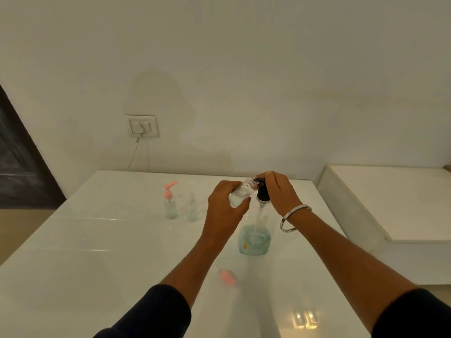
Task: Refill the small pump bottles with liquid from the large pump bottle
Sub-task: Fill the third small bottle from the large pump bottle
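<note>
Left hand [225,203] grips a small clear bottle [240,195], tilted, its open neck up against the black pump head [262,193] of the large bottle [255,240]. Far left on the white table [97,240] stand a pink-pumped small bottle [170,203] and, just beside it, another small bottle [192,211]. A loose pink pump [228,276] lies nearer. Right hand [278,191], bangle [294,217] on its wrist, curls over that black pump head.
</note>
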